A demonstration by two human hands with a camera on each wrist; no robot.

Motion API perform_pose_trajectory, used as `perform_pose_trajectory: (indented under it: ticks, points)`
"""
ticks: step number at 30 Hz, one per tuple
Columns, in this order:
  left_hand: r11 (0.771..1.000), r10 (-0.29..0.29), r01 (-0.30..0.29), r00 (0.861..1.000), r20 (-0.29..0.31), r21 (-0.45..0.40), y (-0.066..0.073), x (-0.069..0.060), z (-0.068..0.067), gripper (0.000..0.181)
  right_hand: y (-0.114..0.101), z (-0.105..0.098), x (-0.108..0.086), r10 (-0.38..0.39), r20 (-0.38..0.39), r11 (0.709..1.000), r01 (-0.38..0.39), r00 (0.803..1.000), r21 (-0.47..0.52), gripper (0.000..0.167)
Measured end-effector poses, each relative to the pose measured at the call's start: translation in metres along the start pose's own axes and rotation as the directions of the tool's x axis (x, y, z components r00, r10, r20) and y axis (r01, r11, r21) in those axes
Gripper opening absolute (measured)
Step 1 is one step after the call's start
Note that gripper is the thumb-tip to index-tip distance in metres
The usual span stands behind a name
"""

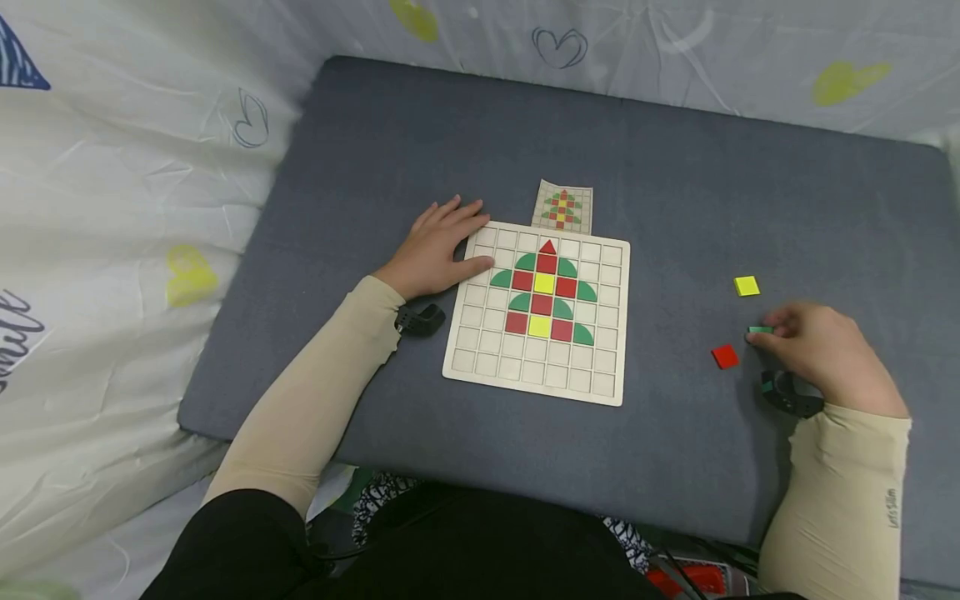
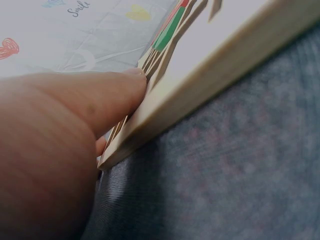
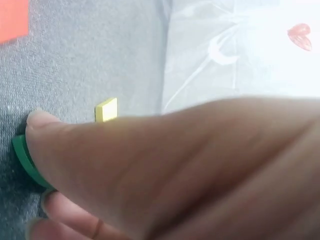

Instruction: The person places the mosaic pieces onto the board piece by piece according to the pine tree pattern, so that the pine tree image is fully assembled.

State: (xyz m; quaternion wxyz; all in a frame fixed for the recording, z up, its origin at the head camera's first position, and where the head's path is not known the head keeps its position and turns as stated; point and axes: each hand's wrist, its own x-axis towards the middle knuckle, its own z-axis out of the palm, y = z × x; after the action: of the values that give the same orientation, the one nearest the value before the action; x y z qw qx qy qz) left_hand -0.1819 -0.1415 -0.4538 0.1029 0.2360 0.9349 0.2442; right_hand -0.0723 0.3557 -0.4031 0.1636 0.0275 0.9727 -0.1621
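A square wooden grid board (image 1: pixel 480 364) carries red squares, yellow squares, green quarter-circles and a red triangle at the top, laid out like a tree. My left hand (image 1: pixel 437 250) rests at its upper left edge, fingers spread and thumb on the rim. To the right of the board, my right hand (image 1: pixel 828 346) pinches a green quarter-circle tile (image 3: pixel 26 159) between thumb and fingers, partly hidden by the thumb. Close to that hand lie a red square tile (image 1: pixel 724 357) and a yellow square tile (image 1: pixel 746 286).
Behind the board's top edge lies a small pattern card (image 1: pixel 562 207) with a similar tree printed on it. Everything stands on a dark grey cloth-covered table (image 1: pixel 420 125). White curtains (image 1: pixel 480 33) with printed hearts hang at the back and left.
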Motion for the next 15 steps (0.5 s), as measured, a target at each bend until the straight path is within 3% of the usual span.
perform_pose_trajectory:
  ticks: [10, 15]
  points:
    - [1.000, -0.004, 0.004, 1.000, 0.006, 0.005, 0.001, 0.000, 0.000, 0.077, -0.015, 0.004, 0.002, -0.022, -0.040, 0.998, 0.025, 0.999, 0.061, 0.034]
    - [1.000, -0.006, 0.006, 1.000, 0.004, 0.003, 0.001, 0.000, 0.000, 0.077, -0.028, 0.003, 0.004, -0.082, -0.062, 0.992, 0.088, 0.995, 0.086, 0.028]
